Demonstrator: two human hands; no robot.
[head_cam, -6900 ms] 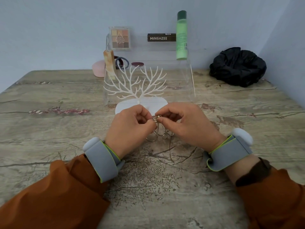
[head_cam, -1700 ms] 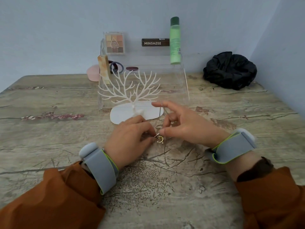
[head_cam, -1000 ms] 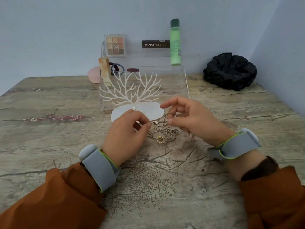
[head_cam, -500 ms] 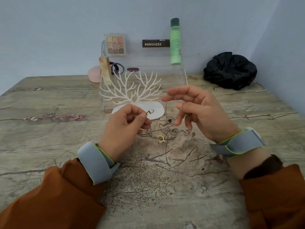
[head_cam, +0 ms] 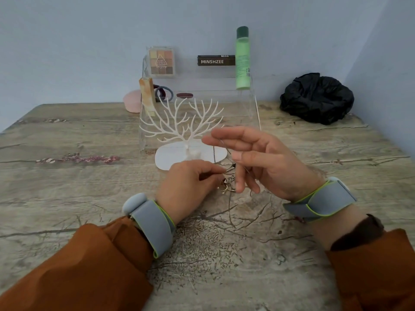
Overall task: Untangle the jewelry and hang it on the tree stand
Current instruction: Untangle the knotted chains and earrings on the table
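**Fine chain drawn out of the knot, tree stand bare**

The jewelry (head_cam: 227,184) lies as a small tangle of thin chains and rings on the counter (head_cam: 67,187), between the 2 hands and just in front of the white tree stand (head_cam: 184,129). The left hand (head_cam: 190,187) is closed in a pinch on the clump. The right hand (head_cam: 258,160) is half open, fingers spread, with 1 thin strand looped over them and lifted.

Judging by looks, the chains are light, limp and slippery and likely to snap or re-knot if jerked; hold near the knot and ease loops apart. The stand's branches are thin, with nothing on them. Bare counter lies on both sides; a clear acrylic shelf (head_cam: 251,104) stands close behind the stand.
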